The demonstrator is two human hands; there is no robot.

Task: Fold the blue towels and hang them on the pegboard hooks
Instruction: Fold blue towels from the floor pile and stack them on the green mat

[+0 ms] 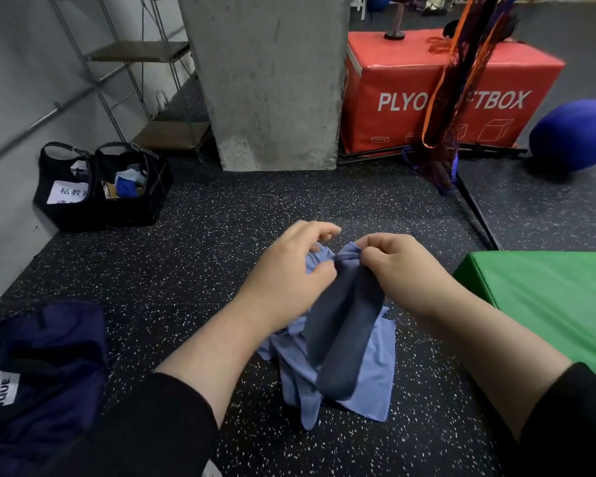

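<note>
Left of the concrete pillar (269, 80), black bags (100, 191) hold clutter; your left hand (289, 270) and right hand (399, 270) each pinch the blue towels (344, 342).

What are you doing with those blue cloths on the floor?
A person is holding up blue towels over the speckled floor. The right hand pinches the top edge of a dark blue towel, which hangs down. The left hand grips the cloth beside it. A lighter blue towel hangs bunched behind and below. Nothing is neatly folded yet, and no pegboard is in view. A green mat lies to the right.
</note>
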